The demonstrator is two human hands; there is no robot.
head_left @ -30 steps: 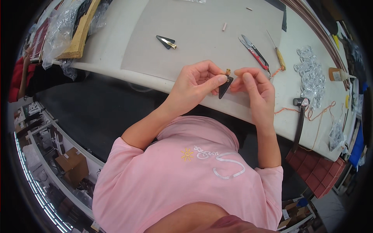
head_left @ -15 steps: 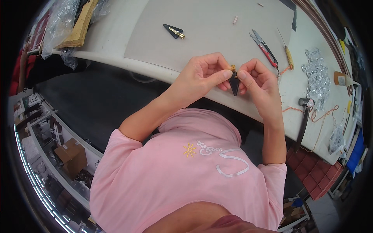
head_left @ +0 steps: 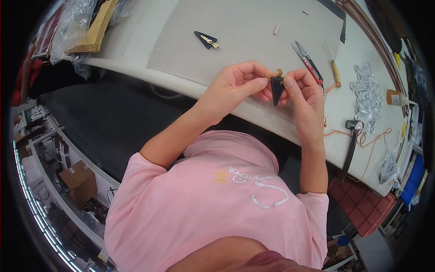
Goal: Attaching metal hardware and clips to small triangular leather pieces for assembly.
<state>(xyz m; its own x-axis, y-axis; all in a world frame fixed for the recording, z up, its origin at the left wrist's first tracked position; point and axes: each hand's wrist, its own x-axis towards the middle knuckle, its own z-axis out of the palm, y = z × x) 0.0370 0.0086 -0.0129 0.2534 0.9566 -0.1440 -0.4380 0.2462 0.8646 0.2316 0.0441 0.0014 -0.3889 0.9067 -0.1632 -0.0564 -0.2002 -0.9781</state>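
Pinched between the fingertips of the left hand [head_left: 238, 86] and right hand [head_left: 303, 90], a small dark leather triangle [head_left: 276, 90] with a gold clasp hangs above the table edge [head_left: 190, 86]. Beyond lie a grey mat [head_left: 235, 31], a matching triangle piece [head_left: 206, 40] and snips [head_left: 308, 61].

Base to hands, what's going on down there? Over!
Left hand and right hand both pinching the small black leather triangle, gold clip on top. Held above the table edge. Snips and awl close by, nothing blocking.

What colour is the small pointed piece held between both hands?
Black, with a gold metal clasp on top: the pointed piece, seen in the head view.
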